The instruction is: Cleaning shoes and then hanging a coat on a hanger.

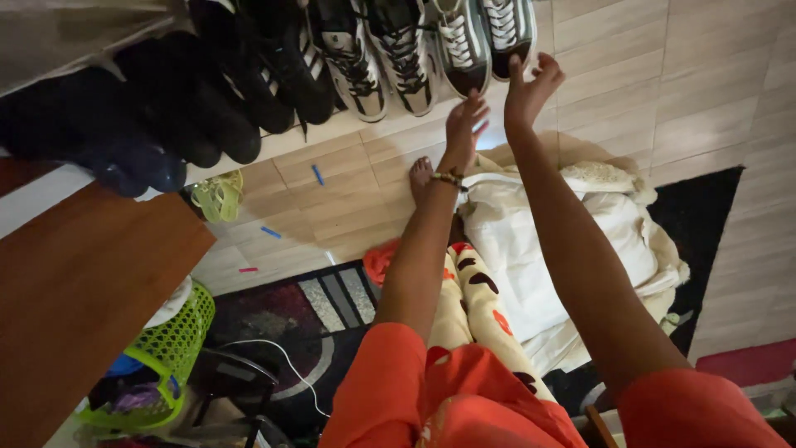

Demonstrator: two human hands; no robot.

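My left hand [464, 124] reaches forward with its fingers spread, just below a grey sneaker with white laces [461, 46] in a row of shoes on a low shelf. My right hand [531, 87] is also extended and open, its fingertips close to the toe of the neighbouring grey sneaker [507, 29]. Neither hand holds anything. A beaded bracelet [448, 177] circles my left wrist. Both arms come out of orange sleeves, and my bare foot [420, 176] shows below the left wrist.
Black-and-white sneakers [377, 54] and dark shoes [207, 99] fill the shelf's left part. A white and cream bundle of cloth [547, 241] lies on the tile floor. At the left are a wooden surface [75, 307], a green mesh basket [170, 348] and a patterned rug [332, 303].
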